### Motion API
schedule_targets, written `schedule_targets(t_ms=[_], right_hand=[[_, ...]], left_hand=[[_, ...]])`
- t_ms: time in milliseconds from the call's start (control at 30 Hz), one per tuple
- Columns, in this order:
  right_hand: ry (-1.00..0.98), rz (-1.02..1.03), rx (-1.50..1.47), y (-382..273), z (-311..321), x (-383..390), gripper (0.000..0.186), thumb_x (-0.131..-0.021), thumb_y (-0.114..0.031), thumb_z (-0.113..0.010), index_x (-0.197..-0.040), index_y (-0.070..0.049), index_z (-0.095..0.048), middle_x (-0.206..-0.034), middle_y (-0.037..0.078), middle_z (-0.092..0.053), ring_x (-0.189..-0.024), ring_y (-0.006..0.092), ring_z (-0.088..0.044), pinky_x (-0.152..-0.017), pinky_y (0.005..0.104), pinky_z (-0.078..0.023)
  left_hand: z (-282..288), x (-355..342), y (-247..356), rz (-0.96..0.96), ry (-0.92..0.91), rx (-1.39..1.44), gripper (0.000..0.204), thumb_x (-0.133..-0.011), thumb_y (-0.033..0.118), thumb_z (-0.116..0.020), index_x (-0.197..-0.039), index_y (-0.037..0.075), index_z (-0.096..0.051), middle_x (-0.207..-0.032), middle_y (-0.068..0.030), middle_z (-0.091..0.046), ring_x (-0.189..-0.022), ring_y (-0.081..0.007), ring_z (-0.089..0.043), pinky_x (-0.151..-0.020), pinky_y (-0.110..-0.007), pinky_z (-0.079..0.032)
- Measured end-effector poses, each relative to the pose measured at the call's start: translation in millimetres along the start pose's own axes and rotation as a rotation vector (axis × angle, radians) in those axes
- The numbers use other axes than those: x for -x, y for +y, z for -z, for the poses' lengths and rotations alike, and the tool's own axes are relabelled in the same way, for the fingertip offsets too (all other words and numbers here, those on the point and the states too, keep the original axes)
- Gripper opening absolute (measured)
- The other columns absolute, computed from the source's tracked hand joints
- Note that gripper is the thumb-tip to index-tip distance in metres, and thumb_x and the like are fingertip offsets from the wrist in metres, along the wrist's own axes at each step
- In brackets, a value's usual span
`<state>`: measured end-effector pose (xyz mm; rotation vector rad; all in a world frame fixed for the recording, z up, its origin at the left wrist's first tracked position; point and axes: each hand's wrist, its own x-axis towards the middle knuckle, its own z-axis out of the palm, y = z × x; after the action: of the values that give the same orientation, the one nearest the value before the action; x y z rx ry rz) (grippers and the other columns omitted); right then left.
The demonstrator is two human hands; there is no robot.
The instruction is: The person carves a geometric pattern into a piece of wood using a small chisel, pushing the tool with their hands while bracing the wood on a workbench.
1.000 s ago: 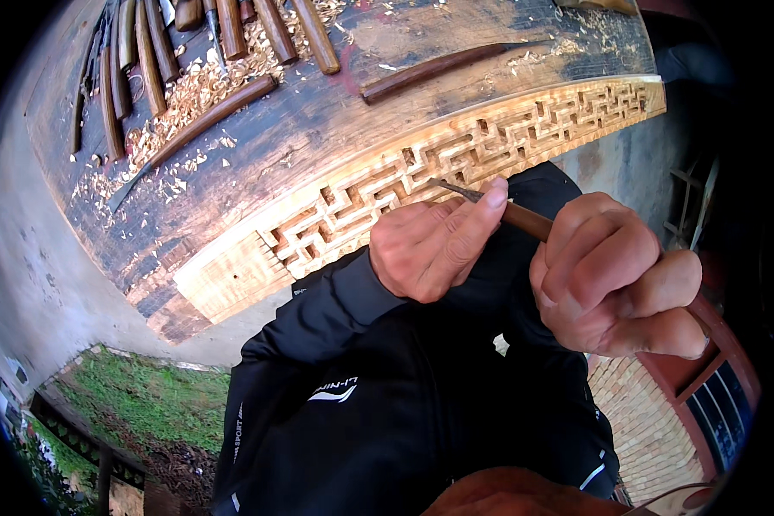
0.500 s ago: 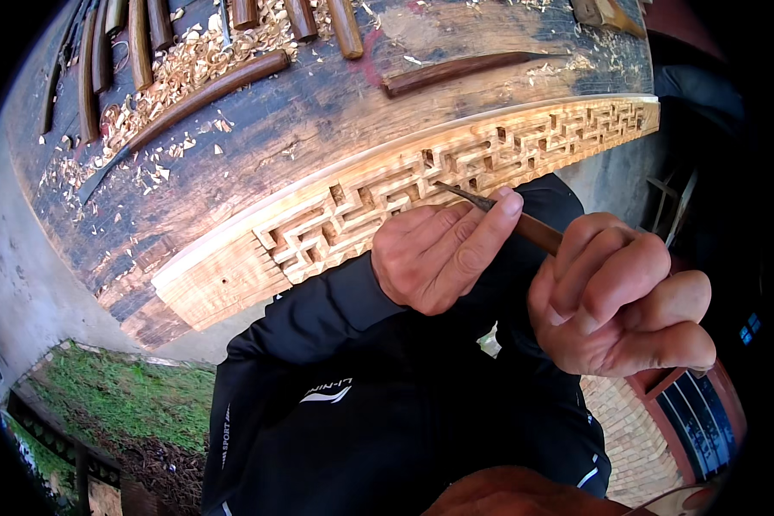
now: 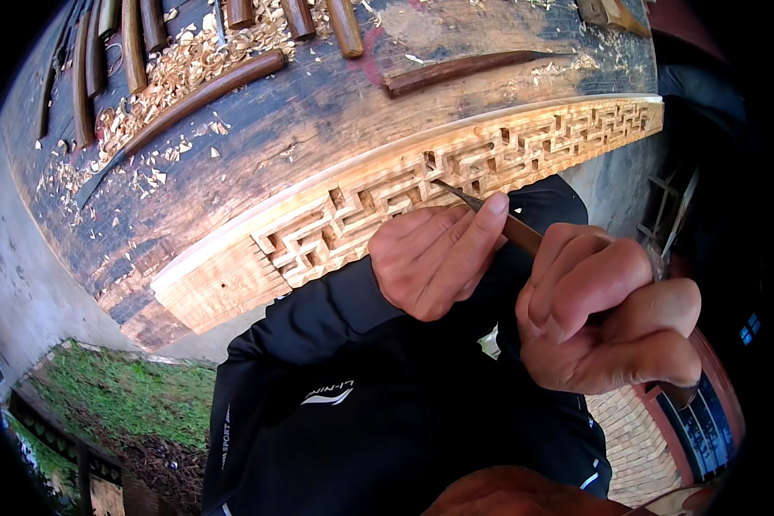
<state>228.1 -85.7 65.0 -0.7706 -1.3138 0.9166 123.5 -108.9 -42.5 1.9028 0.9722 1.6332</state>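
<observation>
A long pale wooden board (image 3: pixel 219 288), carved with a stepped fretwork of grooves and recesses, lies along the near edge of the workbench. My right hand (image 3: pixel 606 310) is wrapped round the wooden handle of a carving chisel (image 3: pixel 523 234). The handle's lower end shows just below that fist. Closer to the blade, my left hand (image 3: pixel 434 262) pinches the chisel between its fingers, partly hidden by the hand itself, and rests by the board's near edge. The thin dark blade slants up and left, its tip at a groove near the middle of the pattern.
Several wooden-handled tools (image 3: pixel 133 47) lie at the workbench's (image 3: pixel 318 112) far left among wood shavings (image 3: pixel 181 73). A long chisel (image 3: pixel 198 99) lies across the shavings, and another dark-handled tool (image 3: pixel 456 71) lies beyond the board. A wooden mallet-like block (image 3: pixel 612 15) sits at the far right.
My right hand has shifted slightly left and down, tilting the chisel handle a little steeper. My left hand has barely moved, and the tip stays near the same groove.
</observation>
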Motion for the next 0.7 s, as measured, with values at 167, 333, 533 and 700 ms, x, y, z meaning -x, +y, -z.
schedule_targets(t_ms=[167, 333, 533, 700], right_hand=[[-0.112, 0.061, 0.123, -4, 10, 4, 0.056, -0.114, -0.063, -0.035, -0.09, -0.013, -0.043, -0.07, 0.005, -0.059, -0.041, 0.0097, -0.048, -0.04, 0.0239, -0.039], [-0.181, 0.137, 0.124, -19, 8, 5, 0.057, -0.115, -0.062, -0.036, -0.086, -0.013, -0.043, -0.068, 0.005, -0.061, -0.041, 0.0105, -0.049, -0.04, 0.0252, -0.04], [-0.153, 0.057, -0.083, -31, 21, 6, 0.053, -0.115, -0.056, -0.042, -0.085, -0.013, -0.043, -0.066, 0.003, -0.064, -0.04, 0.0111, -0.054, -0.04, 0.0236, -0.043], [-0.118, 0.168, -0.267, -30, 11, 20, 0.062, -0.111, -0.059, -0.053, -0.082, -0.005, -0.048, -0.072, 0.018, -0.07, -0.045, 0.0223, -0.06, -0.039, 0.0336, -0.047]], left_hand=[[4, 5, -3, -0.038, -0.079, 0.039, 0.056, -0.083, -0.012, -0.067, -0.138, -0.019, -0.058, -0.104, -0.0232, -0.081, -0.074, -0.0237, -0.078, -0.062, -0.032, -0.062], [3, 0, -2, -0.091, -0.056, 0.081, 0.057, -0.085, -0.012, -0.069, -0.141, -0.013, -0.058, -0.107, -0.0256, -0.08, -0.078, -0.0288, -0.079, -0.067, -0.037, -0.064], [12, 1, 2, -0.073, -0.136, 0.151, 0.058, -0.082, -0.007, -0.074, -0.139, -0.01, -0.062, -0.094, -0.0186, -0.078, -0.07, -0.0222, -0.074, -0.06, -0.033, -0.058], [33, -11, 12, -0.105, -0.12, 0.041, 0.056, -0.081, -0.01, -0.079, -0.135, -0.01, -0.066, -0.076, -0.0078, -0.07, -0.061, -0.0194, -0.068, -0.056, -0.032, -0.054]])
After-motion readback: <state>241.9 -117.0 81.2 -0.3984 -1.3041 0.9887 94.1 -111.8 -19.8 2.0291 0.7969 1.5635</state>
